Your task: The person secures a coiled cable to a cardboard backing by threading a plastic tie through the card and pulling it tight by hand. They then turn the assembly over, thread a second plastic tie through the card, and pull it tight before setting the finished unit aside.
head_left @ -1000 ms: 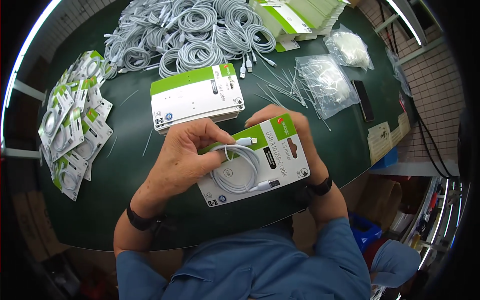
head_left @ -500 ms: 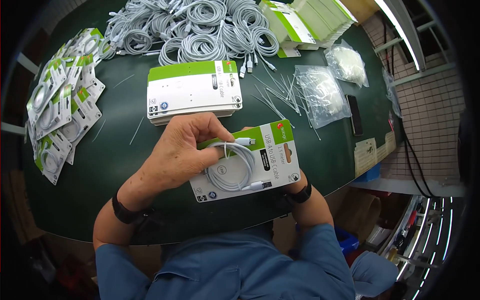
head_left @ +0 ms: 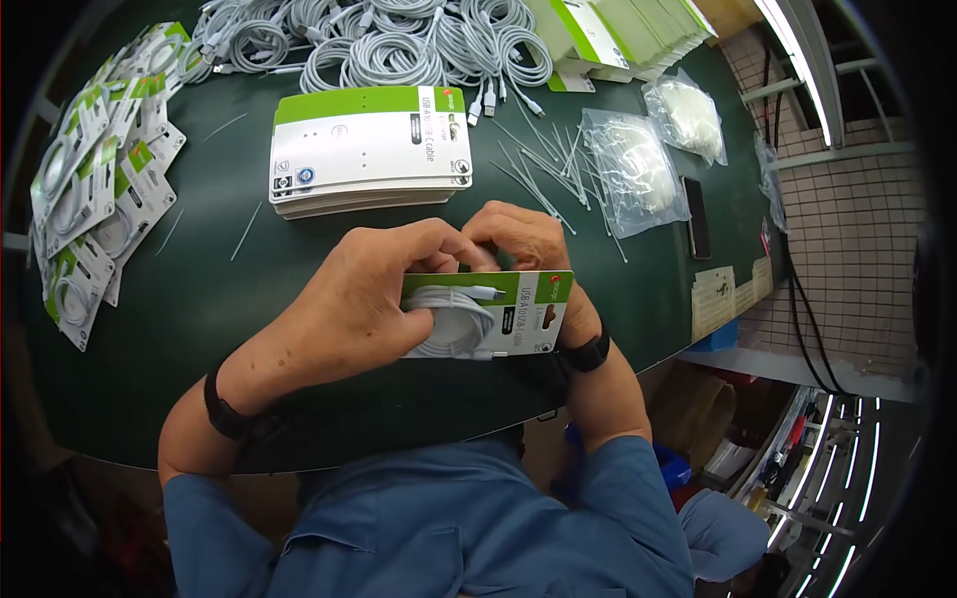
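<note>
Above the near part of the table, my left hand (head_left: 339, 304) grips a green-and-white cable packaging card (head_left: 533, 334), its thumb pressed on the front and its fingers bent over the upper edge. A coiled pale grey USB cable (head_left: 486, 321) lies against the card's face, both plugs toward the right. The card is tilted, so its face looks foreshortened. Behind it, my right hand (head_left: 523, 239) has its fingers curled near the left fingertips at the top edge. The card hides part of that hand, and I cannot make out what its fingers pinch.
A stack of flat cards (head_left: 374, 149) stands just beyond my hands. Farther back lies a heap of coiled cables (head_left: 394, 62), with packaged cables (head_left: 90, 194) piled at left. Loose cable ties (head_left: 543, 174), a clear plastic bag (head_left: 633, 174) and a black phone (head_left: 697, 224) lie to the right.
The card has tipped back from facing up toward me. My right hand has come up behind its top edge, where it was mostly hidden before. The view has shifted slightly.
</note>
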A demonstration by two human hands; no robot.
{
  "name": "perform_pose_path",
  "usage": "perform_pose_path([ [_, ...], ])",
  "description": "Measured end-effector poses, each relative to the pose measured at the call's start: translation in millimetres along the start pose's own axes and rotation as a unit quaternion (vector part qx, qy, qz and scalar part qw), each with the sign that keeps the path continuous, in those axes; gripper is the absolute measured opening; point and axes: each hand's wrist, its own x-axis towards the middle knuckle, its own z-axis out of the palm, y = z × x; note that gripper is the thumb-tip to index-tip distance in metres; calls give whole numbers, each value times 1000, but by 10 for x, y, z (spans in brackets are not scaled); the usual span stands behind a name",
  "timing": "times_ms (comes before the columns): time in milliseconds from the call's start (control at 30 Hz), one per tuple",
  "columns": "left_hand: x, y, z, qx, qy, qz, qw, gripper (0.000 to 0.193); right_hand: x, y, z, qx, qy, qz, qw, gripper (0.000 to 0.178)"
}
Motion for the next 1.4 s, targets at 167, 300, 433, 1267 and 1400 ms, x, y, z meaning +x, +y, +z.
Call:
perform_pose_path([
  [167, -163, -90, 360, -3, -133, 84, 988, 41, 14, 237, -243, 77, 124, 123, 982, 9],
  [300, -151, -36, 434, 139, -49, 170, 974, 41, -19, -20, -356, 231, 156, 189, 942, 14],
  [433, -101, 95, 196, 251, 61, 199, 945, 41, -46, -178, -429, 302, -28, 271, 914, 17],
  [1267, -92, 117, 245, 268, 13, 90, 959, 39, -70, -85, -77, 264, -130, 204, 934, 17],
  [1400, -56, 111, 239, 296, 14, 93, 951, 33, -51, -108, -71, 282, -107, 223, 927, 14],
])
